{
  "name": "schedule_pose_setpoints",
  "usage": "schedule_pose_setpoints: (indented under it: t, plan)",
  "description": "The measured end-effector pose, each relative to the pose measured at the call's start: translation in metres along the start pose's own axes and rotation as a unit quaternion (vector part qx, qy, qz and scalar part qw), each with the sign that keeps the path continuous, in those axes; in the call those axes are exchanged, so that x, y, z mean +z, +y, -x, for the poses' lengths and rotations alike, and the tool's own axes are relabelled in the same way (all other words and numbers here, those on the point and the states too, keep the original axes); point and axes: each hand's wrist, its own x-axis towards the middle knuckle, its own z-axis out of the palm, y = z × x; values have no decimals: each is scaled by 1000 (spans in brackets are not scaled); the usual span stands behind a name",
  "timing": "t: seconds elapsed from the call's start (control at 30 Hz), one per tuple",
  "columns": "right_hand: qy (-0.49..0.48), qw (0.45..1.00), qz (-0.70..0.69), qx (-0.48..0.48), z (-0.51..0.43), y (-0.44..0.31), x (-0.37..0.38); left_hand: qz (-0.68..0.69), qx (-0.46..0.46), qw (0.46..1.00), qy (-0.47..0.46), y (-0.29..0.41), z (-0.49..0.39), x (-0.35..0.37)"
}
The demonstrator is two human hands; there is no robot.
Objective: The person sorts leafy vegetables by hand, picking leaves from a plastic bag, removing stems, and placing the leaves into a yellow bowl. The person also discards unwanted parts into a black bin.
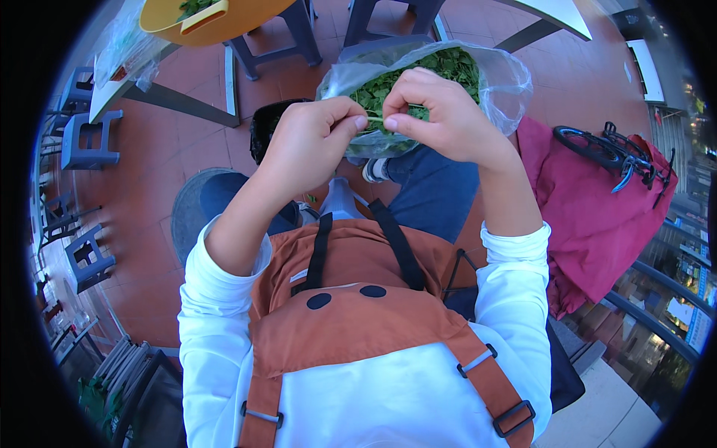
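Between my two hands runs a thin green stem (375, 119), pinched at both ends. My left hand (319, 134) grips one end between thumb and forefinger. The other end is in the fingertips of my right hand (440, 115), whose remaining fingers are curled. Both hands are above a clear plastic bag (504, 78), which gapes wide and is full of leafy greens (454, 64). Part of the greens is hidden behind my hands. A black bin or bag (260, 131) stands just left of the plastic bag, partly behind my left wrist.
A yellow basin (246, 22) holding some greens is at the top left, near a table (106, 101) with plastic bags on its corner. Grey plastic stools (92, 143) line the left. To the right, a bicycle (616, 151) appears by a magenta cloth (599, 224).
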Motion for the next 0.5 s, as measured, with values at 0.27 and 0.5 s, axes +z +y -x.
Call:
schedule_pose_setpoints:
  t: [0.27, 0.5]
  plan:
    - [73, 922, -373, -77, -48, -48, -20, 175, -87, 976, 101, -37, 70, -63]
    - [284, 953, -103, 15, -189, -49, -28, -88, -123, 972, 179, -95, 73, -70]
